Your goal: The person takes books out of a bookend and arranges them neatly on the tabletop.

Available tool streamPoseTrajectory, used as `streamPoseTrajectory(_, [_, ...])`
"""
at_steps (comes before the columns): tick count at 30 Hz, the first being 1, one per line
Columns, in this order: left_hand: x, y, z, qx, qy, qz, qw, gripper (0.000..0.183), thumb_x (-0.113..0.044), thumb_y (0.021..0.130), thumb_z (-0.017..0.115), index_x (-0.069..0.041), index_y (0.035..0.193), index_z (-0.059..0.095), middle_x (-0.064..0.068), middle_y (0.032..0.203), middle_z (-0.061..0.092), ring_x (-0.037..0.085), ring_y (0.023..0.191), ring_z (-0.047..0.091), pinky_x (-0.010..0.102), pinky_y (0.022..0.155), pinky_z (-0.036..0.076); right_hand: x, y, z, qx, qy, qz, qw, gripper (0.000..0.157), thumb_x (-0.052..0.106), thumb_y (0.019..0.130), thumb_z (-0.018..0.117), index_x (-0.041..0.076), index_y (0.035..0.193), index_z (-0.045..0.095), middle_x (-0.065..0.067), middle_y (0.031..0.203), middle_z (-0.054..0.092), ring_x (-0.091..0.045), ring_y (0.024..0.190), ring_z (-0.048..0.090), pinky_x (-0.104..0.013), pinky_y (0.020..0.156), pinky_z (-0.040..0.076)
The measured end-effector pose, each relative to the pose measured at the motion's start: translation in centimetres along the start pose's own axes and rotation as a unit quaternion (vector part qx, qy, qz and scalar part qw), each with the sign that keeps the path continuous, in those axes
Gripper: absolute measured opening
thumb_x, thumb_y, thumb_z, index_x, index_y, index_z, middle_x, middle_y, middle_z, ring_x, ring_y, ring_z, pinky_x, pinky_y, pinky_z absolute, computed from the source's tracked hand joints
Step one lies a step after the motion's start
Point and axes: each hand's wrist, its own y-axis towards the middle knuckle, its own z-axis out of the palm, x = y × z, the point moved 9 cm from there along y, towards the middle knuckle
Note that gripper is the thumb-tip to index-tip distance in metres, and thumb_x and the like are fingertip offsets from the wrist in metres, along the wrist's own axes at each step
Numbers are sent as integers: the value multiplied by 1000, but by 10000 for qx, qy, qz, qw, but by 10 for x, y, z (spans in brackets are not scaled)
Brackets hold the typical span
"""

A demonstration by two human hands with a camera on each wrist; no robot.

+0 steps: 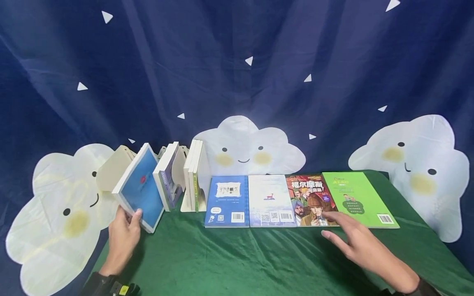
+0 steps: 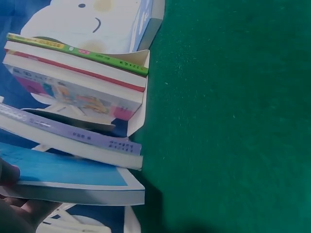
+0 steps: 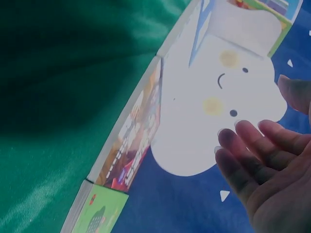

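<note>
My left hand (image 1: pixel 124 234) grips the lower front edge of a blue book (image 1: pixel 142 187), its thumb on the blue cover. The book stands tilted at the left of a row of upright books. In the left wrist view the thumb and fingers (image 2: pixel 34 211) are on either side of the same book. A purple-spined book (image 1: pixel 166 179) leans beside it. Over the front edge of a red comic-style book (image 1: pixel 311 197), my right hand (image 1: pixel 355 236) hovers with thumb and fingers spread, holding nothing. The right wrist view shows its palm and relaxed fingers.
Beige metal bookends (image 1: pixel 115 168) stand among the upright books, with several thin books (image 1: pixel 192 176) in the right one. Flat on the green cloth (image 1: pixel 237 259) lie a blue book (image 1: pixel 227 201), a pale book (image 1: pixel 272 201) and a green book (image 1: pixel 359 197). A dark blue curtain (image 1: pixel 207 74) hangs behind.
</note>
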Motion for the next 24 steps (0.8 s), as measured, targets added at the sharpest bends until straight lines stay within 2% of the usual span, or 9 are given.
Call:
streamPoseTrajectory(3, [-5,-5,-13,-132,263,87,9995,26,-13,94,58,-1,115,50,17,80,60,25,69,50,38,54,38,5,0,1,14,19,-56,10000,48,26,84,73,14,127,55,-4,120,61,-21,109,56,-46,83,52])
streamPoseTrajectory(5, [-8,-9,-21,-200,401,142,9989,24,-14,93,59,0,111,51,14,75,59,21,63,49,35,50,37,9,-1,2,-1,19,-115,9999,47,26,84,73,17,126,56,-3,120,61,-20,109,56,-46,83,52])
streamPoseTrajectory(11, [-17,-21,-46,-268,392,205,9987,29,-13,90,64,0,113,53,22,83,67,5,61,55,20,45,45,19,0,5,34,61,-223,9997,43,27,84,73,16,123,59,-2,119,61,-20,109,56,-47,83,52])
streamPoseTrajectory(14, [-24,-28,-57,-198,428,355,9983,33,-9,88,66,0,116,53,23,83,67,3,60,56,18,46,46,20,-1,8,99,81,-183,9998,43,29,84,72,17,123,59,0,119,61,-19,109,56,-46,83,53])
streamPoseTrajectory(16, [-27,-33,-62,-31,511,426,9978,38,-8,88,66,-1,122,50,25,89,67,5,64,57,21,48,49,20,-1,11,148,88,-138,9998,43,30,84,72,18,123,58,0,118,61,-18,109,56,-46,83,53])
streamPoseTrajectory(19, [-31,-38,-66,341,342,478,9977,48,-6,90,62,-2,134,42,29,104,63,-1,78,57,16,57,51,20,-1,13,200,104,-66,9997,43,32,85,71,19,123,58,1,118,61,-17,108,56,-45,83,54])
streamPoseTrajectory(22, [-32,-43,-68,765,46,333,9965,59,-4,93,57,-8,145,30,31,119,55,-8,92,50,7,68,48,23,0,15,204,117,-79,9997,42,32,86,70,18,124,58,2,119,61,-16,109,56,-45,83,53])
streamPoseTrajectory(23, [-31,-45,-68,892,-16,228,9958,61,-5,94,56,-10,147,26,31,122,53,-5,96,52,8,71,48,24,1,15,201,125,-117,9997,42,31,86,70,18,124,57,3,119,61,-16,110,55,-45,84,53])
streamPoseTrajectory(24, [-32,-47,-68,1013,-51,154,9947,63,-4,94,55,-11,148,24,32,124,52,3,98,56,13,71,52,25,1,15,198,127,-142,9996,42,31,86,70,19,124,57,4,119,60,-16,110,55,-45,84,53])
